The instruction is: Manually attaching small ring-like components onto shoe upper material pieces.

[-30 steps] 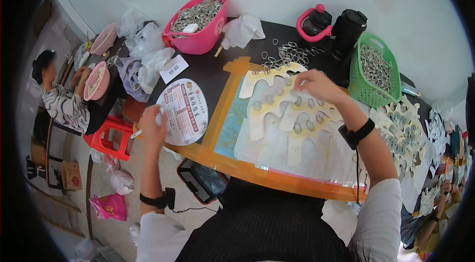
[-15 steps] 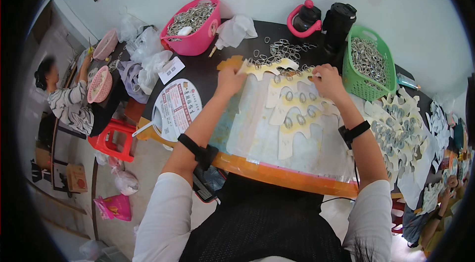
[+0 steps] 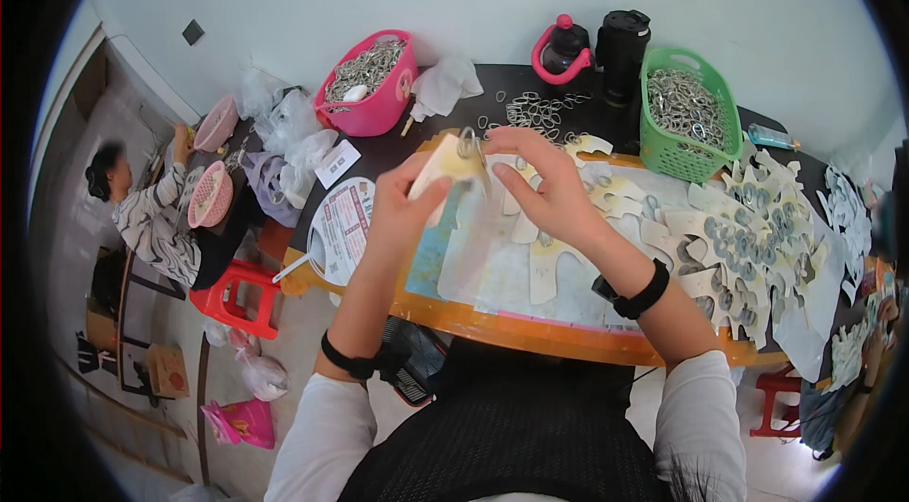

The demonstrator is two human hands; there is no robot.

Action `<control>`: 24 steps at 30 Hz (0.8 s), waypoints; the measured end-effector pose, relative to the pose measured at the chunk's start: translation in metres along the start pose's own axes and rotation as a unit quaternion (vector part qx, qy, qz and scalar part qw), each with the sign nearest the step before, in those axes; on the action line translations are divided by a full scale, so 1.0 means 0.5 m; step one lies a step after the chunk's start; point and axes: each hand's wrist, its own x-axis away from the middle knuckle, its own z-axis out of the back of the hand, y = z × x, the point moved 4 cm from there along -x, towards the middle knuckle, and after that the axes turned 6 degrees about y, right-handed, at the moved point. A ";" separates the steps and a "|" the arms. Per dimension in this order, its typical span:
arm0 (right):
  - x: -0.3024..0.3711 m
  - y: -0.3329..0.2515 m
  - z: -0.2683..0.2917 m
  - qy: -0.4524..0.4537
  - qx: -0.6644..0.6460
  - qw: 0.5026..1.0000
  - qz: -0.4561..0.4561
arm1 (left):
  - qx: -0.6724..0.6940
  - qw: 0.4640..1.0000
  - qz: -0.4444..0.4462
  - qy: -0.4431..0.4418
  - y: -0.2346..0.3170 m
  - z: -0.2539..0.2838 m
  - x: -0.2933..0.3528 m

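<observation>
In my left hand is a cream, yellow-stained cutout piece, raised above the worktable and pinched between thumb and fingers. A metal ring stands at its upper right edge. My right hand is beside that edge, thumb and forefinger apart, fingertips close to the ring; whether they touch it I cannot make out. Beneath my right hand, similar cream cutouts with rings lie on a pale sheet. Loose metal rings are scattered on the black tabletop behind.
A pink basket and a green basket, both full of rings, flank the work area. A black tumbler and a pink-handled bottle stand behind. Ringed cutouts are heaped right. A person sits at the far left.
My left hand has lifted a cream cutout off the sheet, toward me. My right hand has moved left from the row of cutouts to the lifted piece. The view has shifted slightly.
</observation>
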 end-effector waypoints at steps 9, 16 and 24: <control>0.070 -0.115 0.082 0.010 0.046 0.993 -0.110 | 0.101 0.992 0.033 -0.074 0.052 -0.091 0.128; 0.159 -0.208 0.159 0.047 0.225 0.962 -0.146 | 0.166 0.972 0.069 -0.150 0.019 -0.181 0.199; 0.206 -0.245 0.188 -0.058 0.309 0.935 -0.163 | 0.174 0.942 0.122 -0.258 -0.023 -0.209 0.279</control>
